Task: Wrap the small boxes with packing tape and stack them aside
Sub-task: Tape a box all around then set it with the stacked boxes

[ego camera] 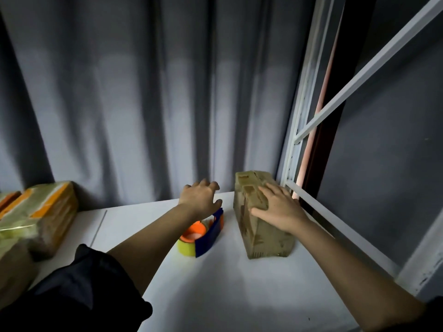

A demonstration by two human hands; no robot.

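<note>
A long brown cardboard box [261, 238], wrapped in clear tape, lies on the white table [215, 283] at the right, close to the window frame. My right hand [275, 207] rests flat on its top with the fingers spread. A tape dispenser [203, 233] with a blue body, orange hub and yellowish roll sits just left of the box. My left hand [200, 196] hovers over the dispenser's far end with fingers loosely curled, holding nothing.
Several tape-wrapped boxes with orange stripes [40, 212] are piled at the table's left edge. A grey curtain [143, 104] hangs behind the table. A white window frame [302, 130] and its sill [335, 224] border the right side.
</note>
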